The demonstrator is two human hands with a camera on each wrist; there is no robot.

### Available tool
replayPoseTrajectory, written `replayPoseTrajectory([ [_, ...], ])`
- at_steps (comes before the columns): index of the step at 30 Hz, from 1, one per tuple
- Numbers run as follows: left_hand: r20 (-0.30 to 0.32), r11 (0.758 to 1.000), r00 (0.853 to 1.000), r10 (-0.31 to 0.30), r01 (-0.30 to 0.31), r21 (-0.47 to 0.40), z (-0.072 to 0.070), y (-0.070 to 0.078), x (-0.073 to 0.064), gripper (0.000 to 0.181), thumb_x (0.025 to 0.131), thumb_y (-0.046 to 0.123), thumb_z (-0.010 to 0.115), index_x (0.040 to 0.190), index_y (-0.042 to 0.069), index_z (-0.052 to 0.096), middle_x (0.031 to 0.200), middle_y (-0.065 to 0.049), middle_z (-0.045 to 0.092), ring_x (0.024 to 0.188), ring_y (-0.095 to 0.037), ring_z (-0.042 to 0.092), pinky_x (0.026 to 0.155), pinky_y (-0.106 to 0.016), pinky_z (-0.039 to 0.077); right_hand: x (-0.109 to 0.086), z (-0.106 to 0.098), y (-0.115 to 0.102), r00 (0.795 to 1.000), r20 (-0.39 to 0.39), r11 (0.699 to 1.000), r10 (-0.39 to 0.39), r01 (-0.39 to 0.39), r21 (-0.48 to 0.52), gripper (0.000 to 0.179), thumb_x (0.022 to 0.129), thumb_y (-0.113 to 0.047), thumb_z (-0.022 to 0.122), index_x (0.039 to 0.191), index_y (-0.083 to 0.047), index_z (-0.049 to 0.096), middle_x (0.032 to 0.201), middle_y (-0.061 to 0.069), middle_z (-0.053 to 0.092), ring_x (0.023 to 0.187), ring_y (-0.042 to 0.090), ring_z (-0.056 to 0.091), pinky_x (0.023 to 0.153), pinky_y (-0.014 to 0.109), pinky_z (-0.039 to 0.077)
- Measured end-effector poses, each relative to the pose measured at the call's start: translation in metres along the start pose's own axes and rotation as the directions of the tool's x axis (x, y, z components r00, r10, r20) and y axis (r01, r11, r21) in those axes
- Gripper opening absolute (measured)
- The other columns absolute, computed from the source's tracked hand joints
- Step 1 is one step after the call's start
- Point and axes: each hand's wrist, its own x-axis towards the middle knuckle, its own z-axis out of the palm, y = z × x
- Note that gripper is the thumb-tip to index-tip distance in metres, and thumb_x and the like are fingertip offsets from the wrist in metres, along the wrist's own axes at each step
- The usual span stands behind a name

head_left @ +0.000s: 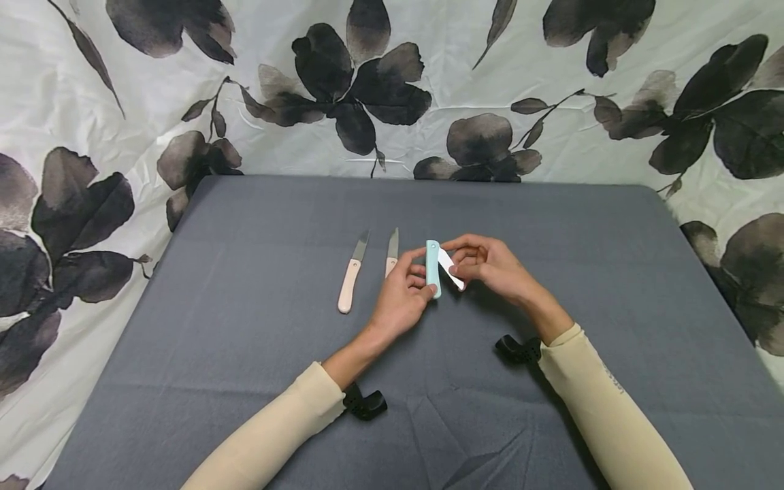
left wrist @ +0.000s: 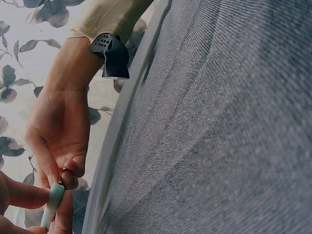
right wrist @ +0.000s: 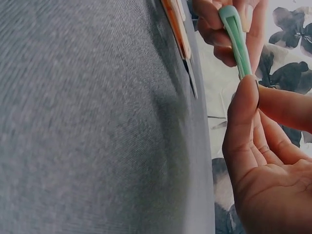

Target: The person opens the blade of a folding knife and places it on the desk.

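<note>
My left hand (head_left: 399,299) grips the mint-green handle of a folding knife (head_left: 432,267), fingers behind and thumb near its lower end. The white blade (head_left: 449,269) stands partly out, at an angle to the handle. My right hand (head_left: 497,267) pinches that blade between thumb and finger. In the right wrist view the handle's open slot (right wrist: 236,34) faces the camera, and the right thumb hides most of the blade. At the lower left of the left wrist view, the green handle (left wrist: 52,202) sits between the left fingers.
Two knives with pale pink handles lie unfolded on the grey table cloth (head_left: 245,306), left of the hands. One knife (head_left: 349,287) is in full view; the left hand partly covers the other knife (head_left: 393,246). Floral fabric (head_left: 275,136) surrounds the table's far edge.
</note>
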Motion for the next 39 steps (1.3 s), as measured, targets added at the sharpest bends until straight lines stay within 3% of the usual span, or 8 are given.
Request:
replayPoseTrajectory([
  [17,0.008,1.000,1.000,0.007,-0.007,0.025,-0.0021,-0.0022,-0.0050,0.063,0.093,-0.005,0.065,0.152,0.007,0.047,0.114,-0.021,0.065,0.082,-0.014,0.064,0.072,-0.021,0.051,-0.0022,-0.0031,0.0055,1.000,0.000,1.000,-0.001,0.001,-0.023,0.043,0.097,0.002,0.065,0.139,0.001,0.061,0.093,0.003,0.068,0.069,0.013,0.064,0.066,0.036,0.058],
  [30,0.014,1.000,1.000,0.015,-0.015,0.017,-0.0031,-0.0055,-0.0075,0.062,0.093,-0.006,0.065,0.151,0.006,0.048,0.113,-0.023,0.064,0.082,-0.014,0.062,0.072,-0.023,0.051,-0.0017,-0.0055,0.0094,1.000,-0.015,0.998,-0.014,0.013,-0.060,0.039,0.099,-0.002,0.063,0.138,-0.001,0.063,0.096,0.013,0.068,0.068,0.019,0.062,0.064,0.037,0.054],
  [39,0.020,0.999,1.000,0.016,-0.017,0.027,-0.0023,-0.0073,-0.0069,0.062,0.094,-0.005,0.065,0.152,0.007,0.048,0.115,-0.023,0.066,0.083,-0.016,0.064,0.073,-0.023,0.051,-0.0008,-0.0089,0.0093,0.999,-0.050,0.998,-0.001,-0.002,-0.066,0.035,0.098,-0.001,0.064,0.133,-0.001,0.066,0.091,0.001,0.070,0.075,0.019,0.065,0.067,0.032,0.052],
])
